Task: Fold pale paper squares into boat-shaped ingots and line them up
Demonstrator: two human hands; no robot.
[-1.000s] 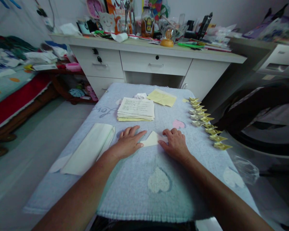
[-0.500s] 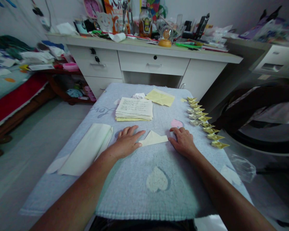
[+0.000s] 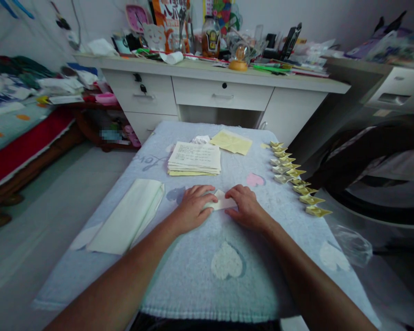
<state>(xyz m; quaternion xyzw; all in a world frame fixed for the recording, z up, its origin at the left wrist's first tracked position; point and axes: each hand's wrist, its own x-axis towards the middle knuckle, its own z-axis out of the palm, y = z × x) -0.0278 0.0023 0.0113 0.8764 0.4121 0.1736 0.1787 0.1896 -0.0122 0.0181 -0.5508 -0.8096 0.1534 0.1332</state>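
Observation:
A small piece of folded pale paper (image 3: 222, 202) is between my two hands, low over the cloth-covered table. My left hand (image 3: 193, 210) closes on its left end, thumb at the near edge and fingers on the far side. At the right end, my right hand (image 3: 247, 208) pinches the paper in the same way, and its fingers hide part of it. A row of several folded paper boats (image 3: 299, 189), yellowish and some whiter, runs down the table's right side. Beyond my hands lies a stack of handwritten paper sheets (image 3: 194, 158).
Yellow sheets (image 3: 232, 141) and a crumpled white paper (image 3: 201, 139) lie behind the stack. A folded whitish sheet bundle (image 3: 127, 216) rests near my left forearm. A cluttered white desk (image 3: 224, 99) stands past the table; a front-loading washing machine (image 3: 396, 99) is at right.
Both hands have moved inward and taken hold of the folded paper's ends, covering more of it. Before, the fingers were spread, with the right hand just off its tip. The view has shifted slightly.

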